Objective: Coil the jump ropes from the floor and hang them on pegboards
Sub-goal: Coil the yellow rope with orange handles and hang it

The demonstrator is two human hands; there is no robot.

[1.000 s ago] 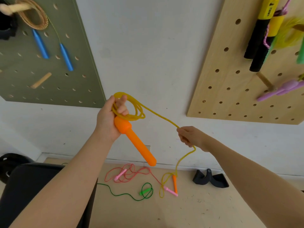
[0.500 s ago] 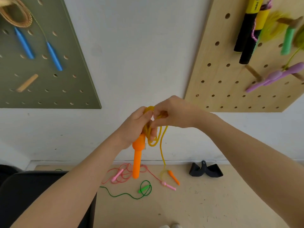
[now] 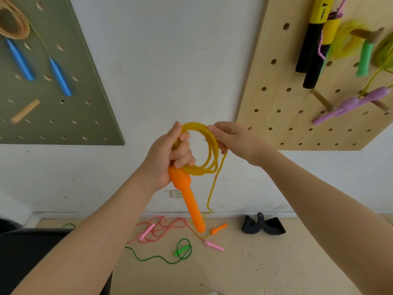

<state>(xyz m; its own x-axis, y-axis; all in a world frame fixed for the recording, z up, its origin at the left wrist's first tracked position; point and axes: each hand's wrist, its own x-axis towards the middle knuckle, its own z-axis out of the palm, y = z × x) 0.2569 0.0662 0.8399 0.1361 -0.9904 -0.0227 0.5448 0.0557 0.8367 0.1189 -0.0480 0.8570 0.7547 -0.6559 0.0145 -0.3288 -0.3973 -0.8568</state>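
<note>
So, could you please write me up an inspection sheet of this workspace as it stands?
Surface: tan floor, scuffed.
Job's things: yellow rope partly coiled, its tail hanging to the floor; orange handle below the left hand; second orange handle, pink rope and green rope uncoiled on the floor.
Clutter: black strap by the wall.
Grips: left hand holds coil and handle; right hand pinches the loop.
Cables: nothing seen.
Surroundings: green pegboard and wooden pegboard with ropes hung; wall socket.
</note>
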